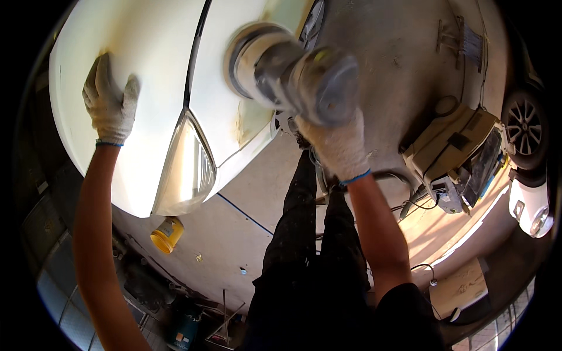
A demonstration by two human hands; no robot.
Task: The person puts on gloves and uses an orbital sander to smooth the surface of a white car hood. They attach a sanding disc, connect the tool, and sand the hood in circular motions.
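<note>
My left hand [111,105], in a pale work glove with a blue cuff, rests on the white car hood [152,35] with its fingers stretched out. A matching glove covers my right hand [339,146], which grips a power sander [281,73] from behind its grey body; the fingers are partly hidden. The sander's round pad lies against the white fender [225,140], and motion blurs the tool. Between hood and fender runs a dark gap that leads down to the headlight [186,169]. Yellowish, dull patches show on the fender beside the pad.
A yellow tub [167,235] stands on the floor under the car's front. To the right is a tan box-shaped machine [453,143] with a dark hose [398,175] and cables on the floor. Farther right is another car's wheel [524,126]. A tan panel [459,288] lies at lower right.
</note>
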